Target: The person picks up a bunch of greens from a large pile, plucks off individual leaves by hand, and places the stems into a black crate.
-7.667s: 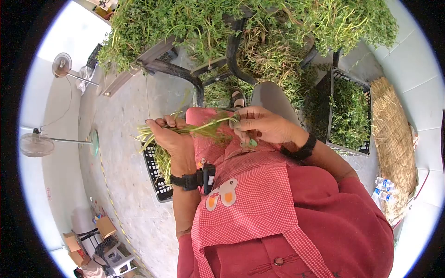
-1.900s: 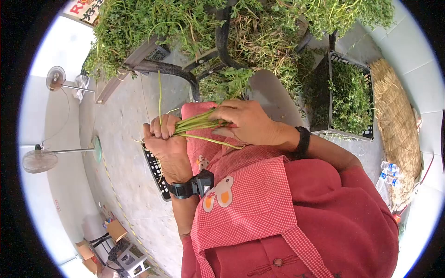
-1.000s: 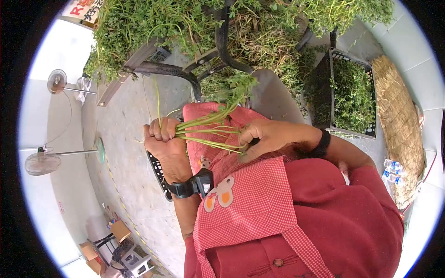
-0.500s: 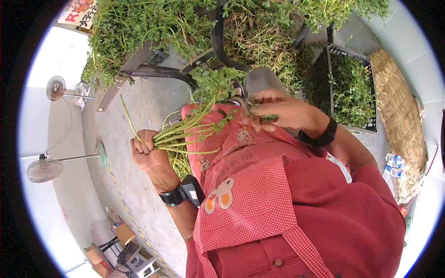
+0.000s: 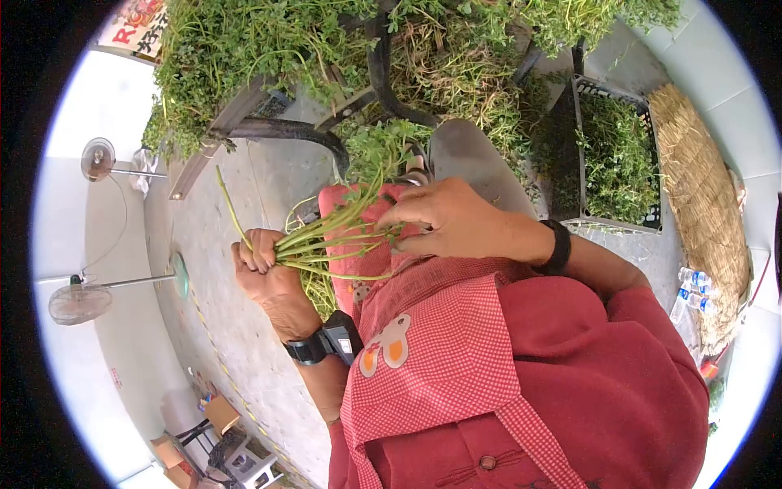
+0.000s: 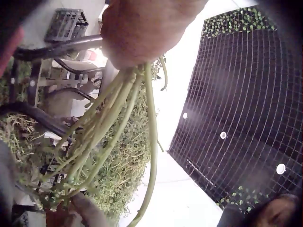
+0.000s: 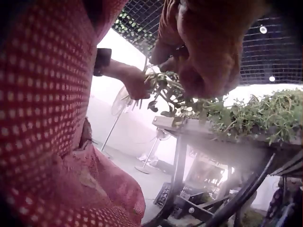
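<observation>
My left hand (image 5: pixel 265 262) grips a small bunch of green leafy stems (image 5: pixel 326 238) by one end, above the left thigh. One stem (image 5: pixel 231 205) sticks up apart on the far side of that fist. In the left wrist view the stems (image 6: pixel 111 116) fan out from under the hand (image 6: pixel 147 30). My right hand (image 5: pixel 460 218) is at the loose ends of the bunch, thumb and fingers bent round a leafy sprig. The right wrist view shows this hand (image 7: pixel 208 52) curled over the leaves (image 7: pixel 165 90), its fingertips partly hidden.
A table heaped with greens (image 5: pixel 261 73) stands ahead, more greens (image 5: pixel 464 81) piled beneath. A black crate (image 5: pixel 652 220) of greens is at right, beside a rolled straw mat (image 5: pixel 700 204) and water bottles (image 5: pixel 694 292). Cut stems (image 5: pixel 318 289) lie low at left. Two fans (image 5: pixel 80 303) stand at left.
The bunch has moved left and slightly down with my left hand since a second ago. My right hand swung away from the stems, then came back left to their leafy ends.
</observation>
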The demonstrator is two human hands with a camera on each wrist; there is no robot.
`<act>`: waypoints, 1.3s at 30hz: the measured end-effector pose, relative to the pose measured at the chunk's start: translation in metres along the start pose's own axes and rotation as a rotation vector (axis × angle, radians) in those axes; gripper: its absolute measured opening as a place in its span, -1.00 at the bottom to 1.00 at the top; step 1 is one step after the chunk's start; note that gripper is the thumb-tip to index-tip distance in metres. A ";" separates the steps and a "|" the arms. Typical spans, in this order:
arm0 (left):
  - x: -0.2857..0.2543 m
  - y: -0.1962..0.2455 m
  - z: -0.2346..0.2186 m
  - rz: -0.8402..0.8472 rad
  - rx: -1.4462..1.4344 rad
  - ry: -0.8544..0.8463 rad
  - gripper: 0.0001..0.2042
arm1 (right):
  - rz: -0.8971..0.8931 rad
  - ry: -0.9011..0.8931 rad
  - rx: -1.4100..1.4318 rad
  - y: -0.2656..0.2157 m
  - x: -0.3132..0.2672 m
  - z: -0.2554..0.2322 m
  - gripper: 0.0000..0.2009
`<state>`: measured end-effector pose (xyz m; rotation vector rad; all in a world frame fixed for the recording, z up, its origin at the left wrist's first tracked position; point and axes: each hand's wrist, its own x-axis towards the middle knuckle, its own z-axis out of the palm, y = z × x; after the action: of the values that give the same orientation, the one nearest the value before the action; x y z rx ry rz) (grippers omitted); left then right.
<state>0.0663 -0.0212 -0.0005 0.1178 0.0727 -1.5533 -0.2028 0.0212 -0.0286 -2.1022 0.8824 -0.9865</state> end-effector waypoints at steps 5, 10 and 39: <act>-0.002 -0.004 0.001 -0.025 -0.004 -0.047 -0.62 | -0.129 0.160 -0.147 0.005 0.006 0.020 -0.72; 0.000 -0.001 -0.001 -0.013 0.026 -0.045 -0.62 | -0.131 0.156 -0.115 0.004 0.006 0.018 -0.81; -0.006 0.018 0.013 0.001 -0.130 0.035 -0.63 | 0.049 -0.053 0.441 0.041 0.018 -0.018 -0.71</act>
<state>0.0837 -0.0163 0.0140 0.0426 0.2004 -1.5417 -0.2212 -0.0206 -0.0437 -1.7158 0.6185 -0.9905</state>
